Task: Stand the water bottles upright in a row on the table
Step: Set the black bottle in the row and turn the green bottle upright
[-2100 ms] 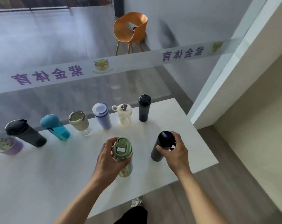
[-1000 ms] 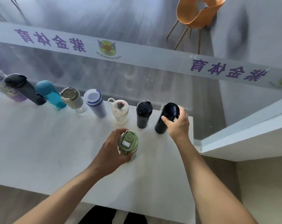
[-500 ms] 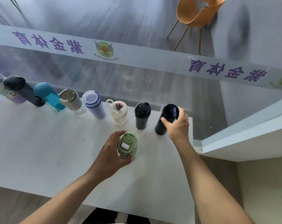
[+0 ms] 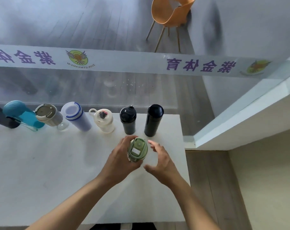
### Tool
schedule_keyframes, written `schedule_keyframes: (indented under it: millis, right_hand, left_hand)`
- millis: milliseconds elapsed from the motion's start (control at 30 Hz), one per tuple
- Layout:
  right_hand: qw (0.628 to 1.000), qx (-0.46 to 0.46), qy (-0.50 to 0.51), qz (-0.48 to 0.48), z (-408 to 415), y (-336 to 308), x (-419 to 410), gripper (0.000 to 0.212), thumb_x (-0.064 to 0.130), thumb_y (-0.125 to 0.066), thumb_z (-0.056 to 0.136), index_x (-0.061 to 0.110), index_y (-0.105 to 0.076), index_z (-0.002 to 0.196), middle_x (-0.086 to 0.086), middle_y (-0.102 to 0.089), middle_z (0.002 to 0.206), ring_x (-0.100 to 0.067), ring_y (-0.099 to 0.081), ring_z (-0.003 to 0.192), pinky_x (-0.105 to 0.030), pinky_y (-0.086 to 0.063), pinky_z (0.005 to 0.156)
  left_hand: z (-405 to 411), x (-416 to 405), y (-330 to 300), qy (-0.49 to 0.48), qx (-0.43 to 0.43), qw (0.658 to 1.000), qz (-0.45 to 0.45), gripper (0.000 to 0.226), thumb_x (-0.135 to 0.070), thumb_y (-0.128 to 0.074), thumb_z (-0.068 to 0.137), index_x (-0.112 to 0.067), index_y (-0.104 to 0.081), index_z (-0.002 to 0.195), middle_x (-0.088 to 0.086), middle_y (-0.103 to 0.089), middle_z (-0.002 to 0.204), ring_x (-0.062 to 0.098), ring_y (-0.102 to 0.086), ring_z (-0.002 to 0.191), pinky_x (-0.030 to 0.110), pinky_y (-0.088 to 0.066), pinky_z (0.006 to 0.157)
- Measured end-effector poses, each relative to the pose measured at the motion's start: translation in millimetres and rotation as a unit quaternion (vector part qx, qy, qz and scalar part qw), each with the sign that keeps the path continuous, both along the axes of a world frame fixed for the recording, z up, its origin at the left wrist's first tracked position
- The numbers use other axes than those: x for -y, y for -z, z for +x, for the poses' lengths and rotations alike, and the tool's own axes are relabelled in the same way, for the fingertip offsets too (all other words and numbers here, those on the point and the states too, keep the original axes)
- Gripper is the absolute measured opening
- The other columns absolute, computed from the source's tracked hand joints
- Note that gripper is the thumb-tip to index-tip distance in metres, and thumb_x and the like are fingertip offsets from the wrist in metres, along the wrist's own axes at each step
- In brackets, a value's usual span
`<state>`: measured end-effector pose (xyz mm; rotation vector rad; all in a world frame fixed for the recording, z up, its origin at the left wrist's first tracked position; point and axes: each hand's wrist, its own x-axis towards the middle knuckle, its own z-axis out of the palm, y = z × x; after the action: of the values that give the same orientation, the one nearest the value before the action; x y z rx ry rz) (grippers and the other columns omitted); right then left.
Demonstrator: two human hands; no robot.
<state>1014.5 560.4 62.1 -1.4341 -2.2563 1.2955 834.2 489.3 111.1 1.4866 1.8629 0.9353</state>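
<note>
Head view, left to right along the white table's far edge: a smooth teal bottle, a grey ribbed bottle, a translucent lilac bottle, a cream bottle with a loop handle, a matte black sport-cap bottle and a tall glossy black flask, all upright. Nearer, the left hand wraps the green bottle from its left side, its lid bearing a small white label too small to read. The right hand hovers just beside it, fingers spread and empty. Behind, a glass banner shows mirrored "ZIJIN GYMNASIUM".
</note>
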Motion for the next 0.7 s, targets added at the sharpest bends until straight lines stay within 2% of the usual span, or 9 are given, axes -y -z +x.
schedule_keyframes:
  millis: [133,333,467,533,600,700]
  right_hand:
    - [0.999,-0.015,0.039,0.019,6,9,6,0.085,0.041,-0.084,0.071,0.036,-0.038,0.143,0.014,-0.051,0.134,-0.007,-0.052,0.120,-0.030,-0.050,0.102]
    - [0.991,-0.066,0.114,0.032,30,20,-7,0.083,0.033,-0.091,0.066,0.037,-0.045,0.135,0.014,-0.058,0.123,-0.006,-0.058,0.112,-0.028,-0.055,0.094]
    - [0.975,-0.124,0.183,-0.003,46,32,-35,0.087,0.034,-0.095,0.056,0.034,-0.053,0.133,0.010,-0.069,0.117,-0.012,-0.067,0.108,-0.045,-0.058,0.087]
    - [0.968,-0.132,0.213,-0.007,51,35,-52,0.080,0.029,-0.096,0.055,0.034,-0.058,0.126,0.008,-0.071,0.113,-0.014,-0.069,0.105,-0.049,-0.059,0.086]
    - [0.961,-0.132,0.241,-0.006,55,34,-72,0.076,0.028,-0.097,0.055,0.036,-0.060,0.121,0.010,-0.070,0.111,-0.011,-0.068,0.104,-0.047,-0.058,0.089]
    - [0.962,-0.118,0.246,0.020,58,29,-104,0.075,0.040,-0.097,0.057,0.033,-0.059,0.120,0.010,-0.069,0.113,-0.011,-0.066,0.104,-0.040,-0.056,0.090]
  left_hand:
    - [24,-16,-1,0.050,0.030,0.998,-0.002,0.067,-0.024,-0.084,0.067,-0.035,-0.049,0.123,-0.017,-0.060,0.116,0.007,-0.060,0.104,0.031,-0.054,0.084]
    - [51,-43,1,0.117,0.032,0.992,-0.026,0.075,-0.029,-0.082,0.071,-0.036,-0.045,0.135,-0.015,-0.056,0.128,0.007,-0.058,0.111,0.036,-0.052,0.092]
    - [44,-69,-6,0.156,-0.029,0.987,-0.027,0.088,-0.048,-0.080,0.075,-0.040,-0.031,0.148,-0.018,-0.042,0.147,0.009,-0.045,0.130,0.031,-0.039,0.107]
    - [35,-83,-10,0.132,-0.085,0.988,0.008,0.082,-0.041,-0.075,0.081,-0.036,-0.032,0.150,-0.014,-0.038,0.153,0.015,-0.042,0.134,0.034,-0.034,0.111]
    - [26,-94,-10,0.102,-0.152,0.982,0.040,0.074,-0.024,-0.067,0.085,-0.028,-0.034,0.151,-0.005,-0.036,0.157,0.023,-0.038,0.138,0.041,-0.032,0.115]
    - [18,-106,-6,0.080,-0.234,0.969,0.011,0.079,-0.007,-0.060,0.084,-0.025,-0.030,0.155,0.000,-0.028,0.162,0.031,-0.028,0.145,0.045,-0.026,0.119]
